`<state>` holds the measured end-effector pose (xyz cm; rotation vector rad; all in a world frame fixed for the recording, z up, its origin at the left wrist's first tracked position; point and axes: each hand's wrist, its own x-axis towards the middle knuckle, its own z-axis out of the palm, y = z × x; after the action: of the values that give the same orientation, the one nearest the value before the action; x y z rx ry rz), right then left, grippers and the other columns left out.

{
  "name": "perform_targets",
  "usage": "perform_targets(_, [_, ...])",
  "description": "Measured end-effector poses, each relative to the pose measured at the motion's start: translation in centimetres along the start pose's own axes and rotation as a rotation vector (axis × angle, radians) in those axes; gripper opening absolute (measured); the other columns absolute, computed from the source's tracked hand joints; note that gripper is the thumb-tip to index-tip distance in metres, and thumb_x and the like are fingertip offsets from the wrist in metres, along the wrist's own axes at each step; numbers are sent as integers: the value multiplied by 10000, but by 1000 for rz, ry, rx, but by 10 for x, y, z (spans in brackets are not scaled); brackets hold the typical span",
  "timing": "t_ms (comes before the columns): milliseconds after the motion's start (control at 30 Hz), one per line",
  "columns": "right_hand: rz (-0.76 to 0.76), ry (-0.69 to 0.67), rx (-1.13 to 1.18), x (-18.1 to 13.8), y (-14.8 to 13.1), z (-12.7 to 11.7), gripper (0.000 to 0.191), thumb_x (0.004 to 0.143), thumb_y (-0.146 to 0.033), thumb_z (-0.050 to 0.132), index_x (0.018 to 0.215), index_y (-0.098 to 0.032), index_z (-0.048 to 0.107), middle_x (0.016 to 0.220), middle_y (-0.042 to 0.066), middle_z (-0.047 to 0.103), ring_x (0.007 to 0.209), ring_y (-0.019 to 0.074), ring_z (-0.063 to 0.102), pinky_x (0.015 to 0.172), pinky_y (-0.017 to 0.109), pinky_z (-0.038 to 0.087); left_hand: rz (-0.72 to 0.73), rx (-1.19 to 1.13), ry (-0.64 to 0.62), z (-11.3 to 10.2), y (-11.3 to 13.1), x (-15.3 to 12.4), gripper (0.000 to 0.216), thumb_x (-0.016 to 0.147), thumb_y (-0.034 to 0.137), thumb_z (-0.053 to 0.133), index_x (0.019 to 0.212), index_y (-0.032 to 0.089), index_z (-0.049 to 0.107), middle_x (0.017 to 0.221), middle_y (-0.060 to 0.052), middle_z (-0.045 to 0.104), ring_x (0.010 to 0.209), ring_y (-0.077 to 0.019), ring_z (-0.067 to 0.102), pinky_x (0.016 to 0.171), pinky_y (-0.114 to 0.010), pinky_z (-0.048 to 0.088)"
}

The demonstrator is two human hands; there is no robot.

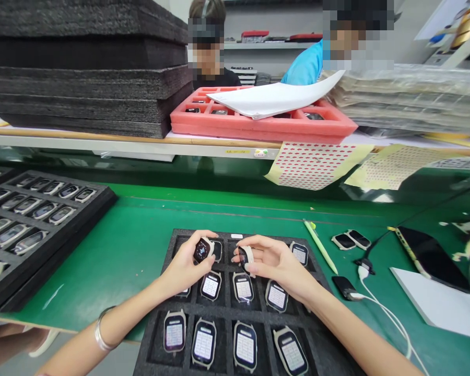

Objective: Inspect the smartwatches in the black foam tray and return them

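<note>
A black foam tray (229,312) lies in front of me, with several smartwatch bodies without straps in its pockets. Most of them, like this watch (204,343), show a white grid on a lit screen. Over the tray's far left part, my left hand (194,263) is closed on a smartwatch (202,250) whose dark screen shows a small picture. Another watch sits in the pocket just behind it. My right hand (272,261) pinches a second smartwatch (246,257), turned edge-on above the far middle pockets. Part of the tray is hidden under my right forearm.
At left stands another foam tray (97,204) of watches. On the right lie a green pen (321,245), two small watches (350,239), a phone (433,258), white cables and a white sheet (441,303). A shelf holds black foam stacks (82,83) and a red foam tray (258,130). Two people are beyond.
</note>
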<state>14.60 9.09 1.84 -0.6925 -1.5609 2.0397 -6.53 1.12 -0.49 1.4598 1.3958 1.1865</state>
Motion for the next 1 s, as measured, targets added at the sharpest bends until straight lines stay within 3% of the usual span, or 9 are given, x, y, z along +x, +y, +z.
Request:
perform_targets(200, [0, -15, -5, -1, -1, 1, 350, 717, -224, 771, 1022, -168, 609, 966, 100, 685, 946, 213, 646, 752, 310, 513, 2, -8, 10, -1, -1, 0, 314, 788, 155, 524, 1100, 186, 507, 894, -14, 579, 755, -152, 537, 690, -239, 422])
perform_targets(433, [21, -23, -5, -1, -2, 0, 348, 728, -241, 767, 1034, -171, 618, 968, 96, 691, 946, 218, 653, 748, 304, 515, -2, -20, 9, -1, -4, 1, 322, 781, 146, 524, 1101, 184, 511, 996, -36, 594, 895, -182, 562, 765, -260, 431])
perform_targets(533, [31, -41, 6, 0, -4, -1, 353, 746, -240, 755, 1066, -173, 620, 1013, 103, 690, 989, 229, 646, 842, 339, 499, -25, -30, 0, 0, -5, 1, 347, 788, 153, 532, 1132, 184, 495, 998, -37, 582, 858, -168, 561, 748, -263, 438])
perform_targets(700, [116, -39, 167, 2, -5, 0, 403, 823, -289, 672, 1198, -173, 581, 1136, 130, 659, 1116, 265, 592, 1027, 458, 387, -153, -328, -74, 2, -5, 4, 477, 767, 202, 579, 1219, 170, 429, 849, -16, 567, 669, -142, 569, 594, -264, 481])
perform_targets(867, [141, 29, 264, 4, -2, 1, 421, 809, -257, 664, 1212, -165, 582, 1105, 142, 676, 1088, 283, 610, 1005, 500, 405, -239, -639, -119, 4, -5, 5, 435, 758, 212, 563, 1187, 185, 493, 973, -69, 601, 842, -205, 623, 685, -335, 531])
perform_targets(1000, [107, 47, 212, 3, 0, 3, 404, 801, -243, 662, 1197, -190, 601, 1123, 121, 673, 1083, 278, 612, 970, 472, 449, -232, -680, -132, 4, -5, 3, 393, 776, 196, 549, 1169, 194, 537, 1012, -78, 616, 862, -212, 624, 719, -367, 544])
